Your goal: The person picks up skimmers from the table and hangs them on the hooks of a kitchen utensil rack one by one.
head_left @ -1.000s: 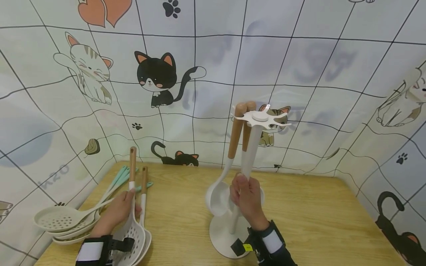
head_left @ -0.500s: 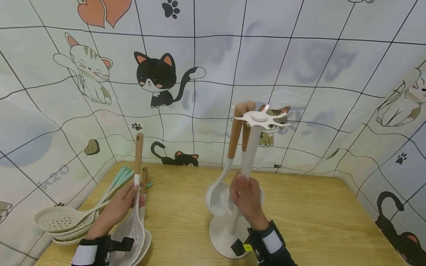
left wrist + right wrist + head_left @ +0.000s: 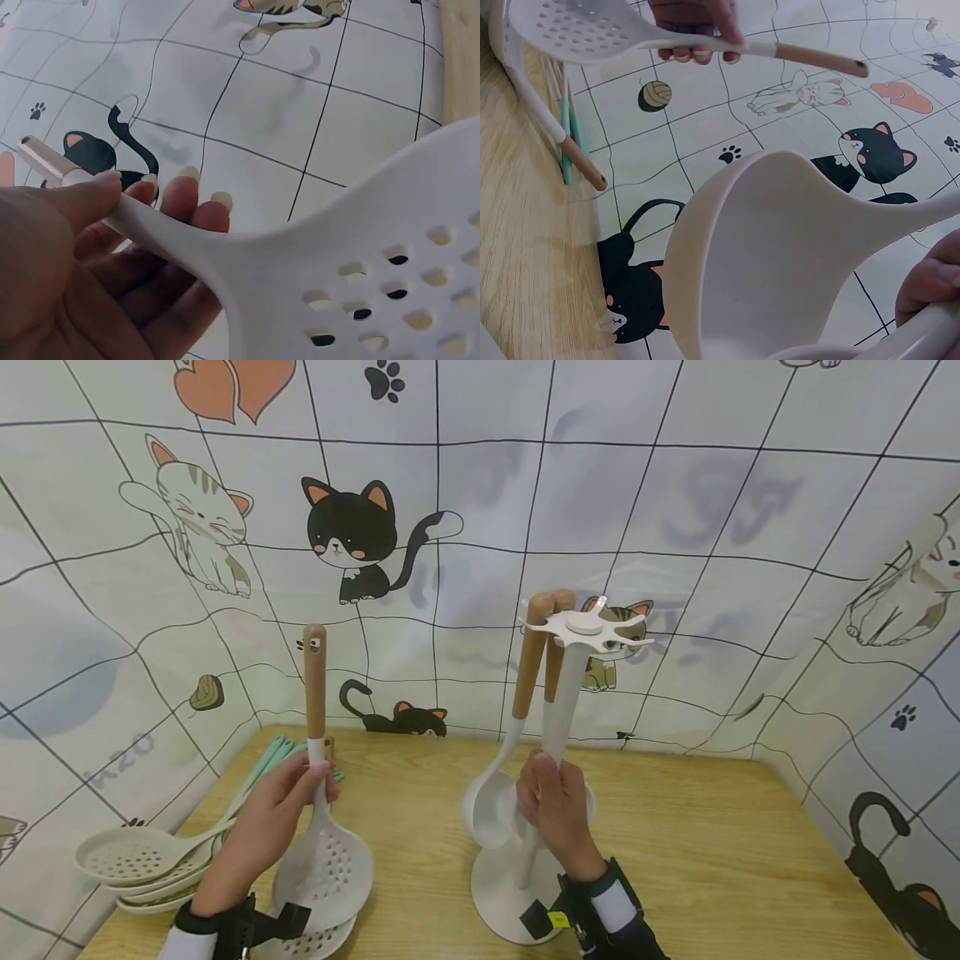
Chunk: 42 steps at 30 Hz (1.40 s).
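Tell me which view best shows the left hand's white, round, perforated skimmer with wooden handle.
Head: the skimmer shows nearly whole, the left hand partly over its neck. Left wrist shows it closer but crops the bowl; right wrist shows the handle but also crops the bowl.

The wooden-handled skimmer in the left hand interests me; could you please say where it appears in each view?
Head: skimmer left of centre, handle up.
Left wrist: its perforated bowl at lower right, handle toward upper left.
Right wrist: along the top, bowl left, wooden handle right.
Shared landmark: the left hand, gripping its shaft in all three.
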Tool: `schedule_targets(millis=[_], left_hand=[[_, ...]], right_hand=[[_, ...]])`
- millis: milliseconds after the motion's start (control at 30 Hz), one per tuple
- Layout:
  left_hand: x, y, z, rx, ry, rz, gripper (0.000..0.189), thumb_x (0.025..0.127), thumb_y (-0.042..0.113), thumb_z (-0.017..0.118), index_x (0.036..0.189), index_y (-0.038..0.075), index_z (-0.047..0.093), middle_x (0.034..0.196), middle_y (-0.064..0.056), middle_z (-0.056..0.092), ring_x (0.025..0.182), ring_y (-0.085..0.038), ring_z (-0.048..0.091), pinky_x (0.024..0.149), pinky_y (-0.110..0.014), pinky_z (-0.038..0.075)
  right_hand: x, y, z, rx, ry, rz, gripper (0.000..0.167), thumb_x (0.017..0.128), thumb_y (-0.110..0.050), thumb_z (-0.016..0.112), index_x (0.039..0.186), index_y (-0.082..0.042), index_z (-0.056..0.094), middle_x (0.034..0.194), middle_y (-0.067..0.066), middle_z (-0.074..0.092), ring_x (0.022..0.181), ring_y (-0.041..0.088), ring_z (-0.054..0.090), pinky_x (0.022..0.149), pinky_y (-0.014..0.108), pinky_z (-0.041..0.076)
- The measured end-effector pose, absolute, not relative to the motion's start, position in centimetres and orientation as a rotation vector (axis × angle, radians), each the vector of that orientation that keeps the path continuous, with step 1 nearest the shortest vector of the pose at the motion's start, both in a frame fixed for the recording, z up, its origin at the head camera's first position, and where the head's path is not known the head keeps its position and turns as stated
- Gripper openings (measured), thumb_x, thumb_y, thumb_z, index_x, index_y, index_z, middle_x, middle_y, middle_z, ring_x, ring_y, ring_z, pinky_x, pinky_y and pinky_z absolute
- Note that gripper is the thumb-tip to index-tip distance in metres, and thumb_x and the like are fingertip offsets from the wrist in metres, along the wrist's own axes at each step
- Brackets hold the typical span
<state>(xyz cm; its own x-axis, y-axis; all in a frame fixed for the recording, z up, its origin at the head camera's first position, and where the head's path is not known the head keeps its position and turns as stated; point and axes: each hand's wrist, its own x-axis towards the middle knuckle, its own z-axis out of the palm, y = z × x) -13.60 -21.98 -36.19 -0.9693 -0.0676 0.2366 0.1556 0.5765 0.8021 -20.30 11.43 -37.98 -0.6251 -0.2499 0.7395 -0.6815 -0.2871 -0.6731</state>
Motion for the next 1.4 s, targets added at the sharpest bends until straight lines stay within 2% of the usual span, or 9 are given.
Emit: schedule_targets(millis=[133, 267, 500, 667, 733, 867, 967, 1133, 1400], left_hand=[[-13.1, -21.0, -35.6, -0.047, -2.534, -1.326, 0.028, 0.106, 0.03, 0.053, 0.113, 0.006, 0.064, 0.092, -0.004, 0.073, 0.088, -0.004, 0.066, 0.081, -0.025, 0.054], [-12.8, -19.8, -35.5, -0.081, -2.406, -1.414, 0.018, 0.099, 0.017, 0.065, 0.111, 0.004, 0.068, 0.089, -0.001, 0.075, 0.082, -0.002, 0.068, 0.077, -0.021, 0.055], [-12.1, -16.4, -34.6, -0.002, -2.021, -1.878, 0.009, 0.092, 0.006, 0.073, 0.101, 0.005, 0.074, 0.075, 0.006, 0.071, 0.069, -0.008, 0.067, 0.071, -0.024, 0.055], [-11.6, -14.4, -34.1, 0.036, -1.92, -2.026, 0.013, 0.092, 0.005, 0.072, 0.098, 0.014, 0.079, 0.068, 0.007, 0.067, 0.066, -0.007, 0.059, 0.067, -0.025, 0.049], [-11.6, -13.8, -34.0, 0.031, -1.891, -2.069, 0.014, 0.093, 0.005, 0.071, 0.098, 0.013, 0.08, 0.068, 0.006, 0.066, 0.067, -0.008, 0.057, 0.066, -0.024, 0.048], [-11.7, -13.2, -33.9, -0.038, -1.833, -2.135, 0.015, 0.097, 0.007, 0.066, 0.091, 0.01, 0.079, 0.088, 0.003, 0.072, 0.081, -0.009, 0.059, 0.069, -0.022, 0.05], [-11.7, -13.1, -33.9, -0.16, -1.822, -2.161, 0.02, 0.102, 0.011, 0.059, 0.094, 0.008, 0.077, 0.107, 0.002, 0.071, 0.089, -0.009, 0.059, 0.071, -0.02, 0.051], [-11.5, -13.0, -34.0, -0.37, -1.818, -2.199, 0.025, 0.106, 0.011, 0.051, 0.12, 0.012, 0.072, 0.104, 0.007, 0.069, 0.085, -0.005, 0.057, 0.072, -0.019, 0.051], [-11.2, -12.2, -34.0, -0.396, -1.768, -2.176, 0.028, 0.103, 0.002, 0.054, 0.118, 0.016, 0.073, 0.098, 0.006, 0.071, 0.08, -0.007, 0.058, 0.072, -0.022, 0.051]], right_hand=[[-20.3, 11.4, -38.0, 1.152, -1.661, 1.988, 0.052, 0.11, -0.038, 0.038, 0.072, -0.002, 0.039, 0.053, 0.008, 0.034, 0.041, 0.018, 0.034, 0.034, 0.026, 0.031], [-20.4, 11.3, -38.0, 1.16, -1.654, 2.0, 0.054, 0.11, -0.04, 0.039, 0.071, -0.002, 0.039, 0.053, 0.007, 0.033, 0.041, 0.019, 0.033, 0.034, 0.026, 0.03], [-20.4, 11.3, -38.1, 1.168, -1.645, 2.009, 0.053, 0.11, -0.04, 0.038, 0.072, -0.002, 0.038, 0.053, 0.007, 0.033, 0.041, 0.019, 0.033, 0.034, 0.026, 0.029], [-20.4, 11.3, -38.1, 1.166, -1.642, 2.018, 0.052, 0.11, -0.038, 0.038, 0.073, -0.001, 0.038, 0.054, 0.008, 0.033, 0.042, 0.019, 0.033, 0.034, 0.027, 0.029], [-20.4, 11.3, -38.1, 1.164, -1.643, 2.011, 0.052, 0.11, -0.037, 0.039, 0.073, -0.001, 0.039, 0.054, 0.008, 0.034, 0.042, 0.018, 0.034, 0.034, 0.028, 0.03], [-20.4, 11.3, -38.1, 1.16, -1.653, 2.013, 0.053, 0.109, -0.039, 0.039, 0.073, -0.002, 0.039, 0.054, 0.008, 0.034, 0.042, 0.019, 0.034, 0.034, 0.027, 0.03], [-20.4, 11.4, -38.1, 1.175, -1.65, 2.031, 0.053, 0.11, -0.039, 0.038, 0.073, -0.001, 0.038, 0.054, 0.008, 0.032, 0.041, 0.02, 0.032, 0.034, 0.026, 0.029], [-20.4, 11.5, -38.1, 1.205, -1.632, 2.034, 0.052, 0.111, -0.035, 0.036, 0.074, 0.001, 0.037, 0.054, 0.009, 0.031, 0.041, 0.02, 0.031, 0.033, 0.027, 0.028], [-20.4, 11.5, -38.1, 1.221, -1.613, 2.038, 0.05, 0.111, -0.034, 0.036, 0.076, 0.001, 0.038, 0.055, 0.008, 0.032, 0.042, 0.02, 0.032, 0.034, 0.027, 0.028]])
